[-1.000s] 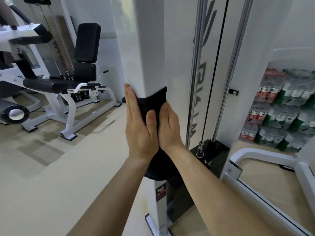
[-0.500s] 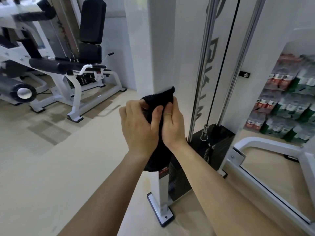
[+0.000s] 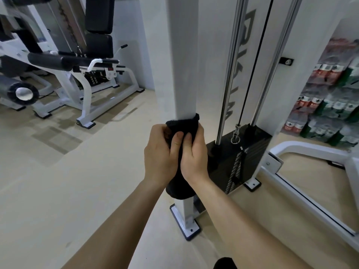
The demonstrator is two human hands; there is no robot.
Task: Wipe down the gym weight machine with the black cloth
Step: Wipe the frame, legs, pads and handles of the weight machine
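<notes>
The weight machine (image 3: 182, 65) is seen mostly as its white post, which rises from a floor plate (image 3: 185, 225). Right of the post and near it stand the black weight stack (image 3: 240, 160) and the cable (image 3: 252, 74). Knuckles sliding lower could, I judge, knock the stack's edge or catch the cable's clip. The black cloth (image 3: 183, 125) is wrapped round the post low down, its tail hanging beneath the wrists. The left grip (image 3: 161, 158) and right grip (image 3: 194, 158) both clench the cloth from either side of the post. If that squeeze slackens, the cloth may bunch or slip, leaving the post's far face unwiped.
</notes>
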